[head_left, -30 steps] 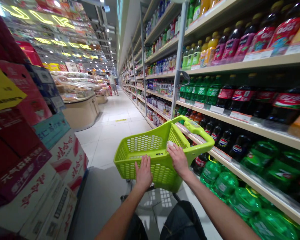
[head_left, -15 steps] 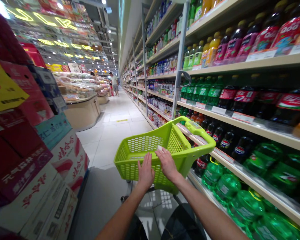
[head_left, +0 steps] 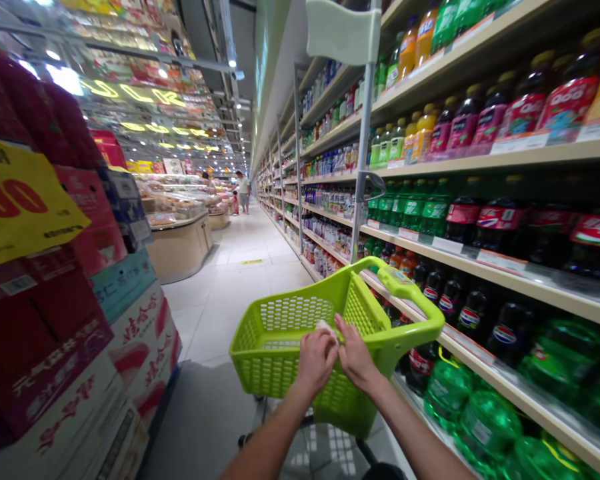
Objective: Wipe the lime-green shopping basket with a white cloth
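Observation:
A small crumpled white tissue (head_left: 325, 326) shows between my two hands, over the near rim of a lime-green shopping cart (head_left: 275, 377). My left hand (head_left: 317, 360) is closed, its fingers curled round the tissue. Against the left fingertips and the tissue's edge lies my right hand (head_left: 356, 353), its fingers stretched out. The cart's basket has perforated sides, and its handle (head_left: 427, 310) points to the right. Part of the tissue is hidden by the fingers.
Shelves of drink bottles (head_left: 437, 208) line the right side, with large green bottles (head_left: 487, 417) at the bottom. Stacked drink cartons (head_left: 145, 333) stand close on the left. Ahead runs a tiled aisle (head_left: 235, 273) beside a display counter (head_left: 180, 250); a person (head_left: 243, 190) stands far off.
My hands have come together. My left hand has closed round the tissue, which was at my right fingertips. The view has tilted up and turned left slightly.

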{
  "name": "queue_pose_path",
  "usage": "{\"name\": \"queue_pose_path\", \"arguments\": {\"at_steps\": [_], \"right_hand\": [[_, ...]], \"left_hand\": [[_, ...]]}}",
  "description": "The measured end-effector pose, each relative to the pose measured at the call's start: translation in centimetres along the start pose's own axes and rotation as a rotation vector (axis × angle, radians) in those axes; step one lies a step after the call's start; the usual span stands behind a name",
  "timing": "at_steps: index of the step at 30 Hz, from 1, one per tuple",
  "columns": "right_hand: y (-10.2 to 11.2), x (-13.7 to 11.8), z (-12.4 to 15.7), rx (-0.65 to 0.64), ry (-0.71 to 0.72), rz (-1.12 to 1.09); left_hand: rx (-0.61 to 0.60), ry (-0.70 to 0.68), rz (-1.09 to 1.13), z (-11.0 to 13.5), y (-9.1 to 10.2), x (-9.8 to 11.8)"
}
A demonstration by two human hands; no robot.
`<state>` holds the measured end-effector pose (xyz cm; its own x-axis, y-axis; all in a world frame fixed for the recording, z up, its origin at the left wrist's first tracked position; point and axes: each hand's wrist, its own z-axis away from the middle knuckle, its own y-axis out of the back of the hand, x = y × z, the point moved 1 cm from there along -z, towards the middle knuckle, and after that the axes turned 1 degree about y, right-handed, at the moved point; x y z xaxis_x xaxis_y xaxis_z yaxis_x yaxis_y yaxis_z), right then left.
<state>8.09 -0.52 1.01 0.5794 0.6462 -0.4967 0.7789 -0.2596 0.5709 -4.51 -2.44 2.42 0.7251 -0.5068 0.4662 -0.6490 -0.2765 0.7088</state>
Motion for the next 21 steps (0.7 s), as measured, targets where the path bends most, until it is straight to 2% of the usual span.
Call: {"name": "queue_pose_path", "arguments": {"at_steps": [5,8,11,14,16,18,21], "right_hand": [[0.4,0.1,0.0,0.166,0.005,0.105],[0.8,0.1,0.1,0.159,0.069,0.258],[1.2,0.6,0.3,0.152,0.098,0.353],[1.3,0.9,0.7,0.121,0.110,0.418],[1.1,0.8,1.0,0.054,0.113,0.460],[0.7,0.5,1.2,-0.021,0.096,0.513],[0.5,0.1,1.4,-0.090,0.063,0.578]], "left_hand": [[0.026,-0.049,-0.202,-0.5,-2.8,0.8],[0.051,-0.157,-0.230,-0.2,-3.7,-0.5],[0.072,-0.225,-0.228,1.0,-2.4,-4.2],[0.170,-0.118,-0.303,3.1,-0.1,-8.4],[0.235,-0.076,-0.353,4.1,0.5,-9.5],[0.254,-0.102,-0.372,4.5,-0.2,-8.8],[0.227,-0.197,-0.358,4.2,-1.8,-6.4]]}}
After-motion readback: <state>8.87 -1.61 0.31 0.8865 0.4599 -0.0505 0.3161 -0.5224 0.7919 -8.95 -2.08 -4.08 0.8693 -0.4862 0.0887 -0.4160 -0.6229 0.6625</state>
